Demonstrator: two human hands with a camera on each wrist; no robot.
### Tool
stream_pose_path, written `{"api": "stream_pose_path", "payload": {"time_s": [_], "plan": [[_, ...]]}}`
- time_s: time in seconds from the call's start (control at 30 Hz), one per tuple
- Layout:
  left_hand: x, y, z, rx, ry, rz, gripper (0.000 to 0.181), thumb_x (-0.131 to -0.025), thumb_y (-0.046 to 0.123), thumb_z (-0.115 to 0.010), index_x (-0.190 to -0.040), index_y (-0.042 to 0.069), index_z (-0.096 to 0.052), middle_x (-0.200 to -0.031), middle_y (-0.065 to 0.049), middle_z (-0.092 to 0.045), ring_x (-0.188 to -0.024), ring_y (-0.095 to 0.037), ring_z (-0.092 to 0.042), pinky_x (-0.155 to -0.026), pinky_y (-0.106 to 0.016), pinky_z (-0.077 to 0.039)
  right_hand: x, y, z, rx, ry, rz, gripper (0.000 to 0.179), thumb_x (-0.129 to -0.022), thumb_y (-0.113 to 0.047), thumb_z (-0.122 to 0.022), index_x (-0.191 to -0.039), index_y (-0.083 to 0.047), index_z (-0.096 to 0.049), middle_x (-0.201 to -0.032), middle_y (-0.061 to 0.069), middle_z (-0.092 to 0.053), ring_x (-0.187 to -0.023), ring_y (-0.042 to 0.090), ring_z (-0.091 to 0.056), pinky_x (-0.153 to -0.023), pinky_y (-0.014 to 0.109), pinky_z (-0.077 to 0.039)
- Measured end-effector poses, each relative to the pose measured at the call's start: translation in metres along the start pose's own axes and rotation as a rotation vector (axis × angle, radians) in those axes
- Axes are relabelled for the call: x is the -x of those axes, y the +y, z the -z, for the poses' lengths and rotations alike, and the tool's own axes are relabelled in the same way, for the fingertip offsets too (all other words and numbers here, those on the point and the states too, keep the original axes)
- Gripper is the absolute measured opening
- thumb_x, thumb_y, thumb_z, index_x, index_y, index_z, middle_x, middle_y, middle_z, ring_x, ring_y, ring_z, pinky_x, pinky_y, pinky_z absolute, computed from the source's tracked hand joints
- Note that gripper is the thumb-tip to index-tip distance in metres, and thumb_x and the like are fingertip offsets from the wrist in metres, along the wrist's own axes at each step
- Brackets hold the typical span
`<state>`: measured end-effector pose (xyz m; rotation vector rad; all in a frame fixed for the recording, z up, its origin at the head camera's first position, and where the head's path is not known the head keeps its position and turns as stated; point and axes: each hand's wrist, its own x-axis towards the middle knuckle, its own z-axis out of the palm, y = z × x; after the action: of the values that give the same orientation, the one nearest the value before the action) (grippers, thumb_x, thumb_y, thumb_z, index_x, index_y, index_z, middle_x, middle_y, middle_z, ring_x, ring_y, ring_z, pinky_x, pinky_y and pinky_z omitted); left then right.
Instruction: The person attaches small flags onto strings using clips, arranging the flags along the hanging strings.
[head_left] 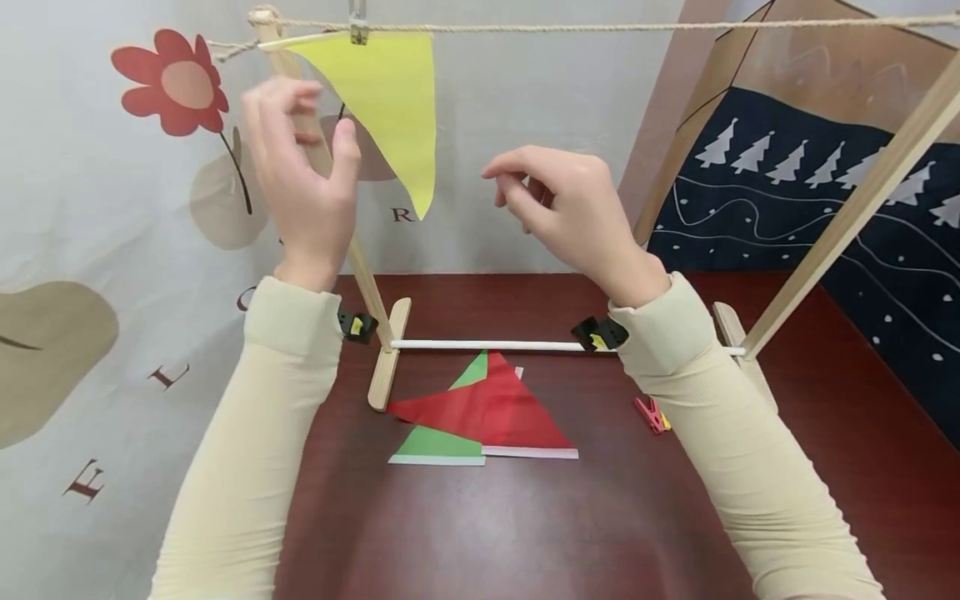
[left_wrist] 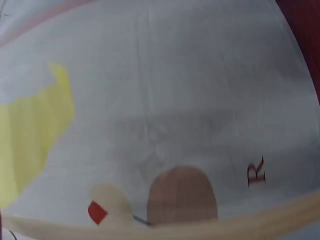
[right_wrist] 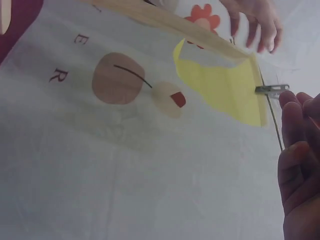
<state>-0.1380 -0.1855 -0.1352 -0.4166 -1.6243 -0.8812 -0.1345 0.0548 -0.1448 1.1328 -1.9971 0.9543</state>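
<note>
A yellow triangular pennant [head_left: 386,104] hangs from a rope [head_left: 600,27], held by one clear clothespin [head_left: 358,23] near its top middle. Its left top corner reaches past the wooden post and droops a little. My left hand [head_left: 307,179] is raised in front of that post, left of the pennant, with relaxed fingers and nothing in them. To the pennant's right, my right hand [head_left: 573,208] hovers with loosely bent fingers, apart from the cloth; no object shows in it. The right wrist view shows the clothespin [right_wrist: 272,90] beyond the right hand's fingertips [right_wrist: 290,102].
Red [head_left: 517,408] and green [head_left: 438,443] pennants lie overlapping on the dark red table [head_left: 450,533]. Red and yellow clothespins [head_left: 651,415] lie beside the right sleeve. Wooden posts [head_left: 862,200] and a white bar [head_left: 480,344] form the frame. A printed cloth hangs behind.
</note>
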Motion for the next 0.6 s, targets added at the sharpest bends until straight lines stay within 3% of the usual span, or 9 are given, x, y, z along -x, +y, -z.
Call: {"api": "stream_pose_path", "payload": {"time_s": [0.1, 0.2, 0.4, 0.6], "plan": [[0.016, -0.004, -0.002, 0.053, -0.018, 0.023, 0.021, -0.081, 0.025, -0.053, -0.086, 0.007, -0.062, -0.076, 0.007, -0.058, -0.067, -0.006, -0.052, -0.057, -0.018, -0.039, 0.01, 0.003, 0.002, -0.033, 0.013, -0.043, 0.02, -0.089, -0.012, -0.049, -0.098, -0.013, -0.067, -0.074, -0.008, -0.06, -0.051, 0.0, -0.045, -0.055, 0.021, -0.039], [0.035, -0.004, -0.004, 0.069, -0.059, 0.035, 0.025, -0.083, 0.027, -0.053, -0.078, 0.005, -0.063, -0.065, 0.004, -0.06, -0.055, -0.006, -0.05, -0.052, -0.018, -0.038, 0.023, 0.009, 0.005, -0.024, 0.009, -0.078, 0.02, -0.089, -0.013, -0.049, -0.099, -0.015, -0.066, -0.074, -0.009, -0.06, -0.052, 0.0, -0.046, -0.054, 0.021, -0.039], [0.065, 0.003, -0.009, 0.094, -0.164, 0.007, 0.028, -0.084, 0.028, -0.052, -0.078, 0.002, -0.063, -0.064, 0.002, -0.06, -0.054, -0.007, -0.049, -0.052, -0.021, -0.04, 0.05, 0.027, 0.008, 0.01, 0.027, -0.135, 0.02, -0.089, -0.014, -0.05, -0.099, -0.017, -0.067, -0.074, -0.01, -0.06, -0.052, -0.001, -0.046, -0.052, 0.02, -0.037], [0.092, 0.015, -0.022, 0.125, -0.23, -0.038, 0.029, -0.084, 0.03, -0.052, -0.077, 0.004, -0.063, -0.066, 0.0, -0.056, -0.06, -0.007, -0.049, -0.051, -0.027, -0.04, 0.076, 0.039, 0.012, -0.003, 0.068, -0.221, 0.018, -0.088, -0.016, -0.053, -0.099, -0.017, -0.067, -0.08, -0.01, -0.061, -0.053, 0.001, -0.049, -0.052, 0.02, -0.039]]}}
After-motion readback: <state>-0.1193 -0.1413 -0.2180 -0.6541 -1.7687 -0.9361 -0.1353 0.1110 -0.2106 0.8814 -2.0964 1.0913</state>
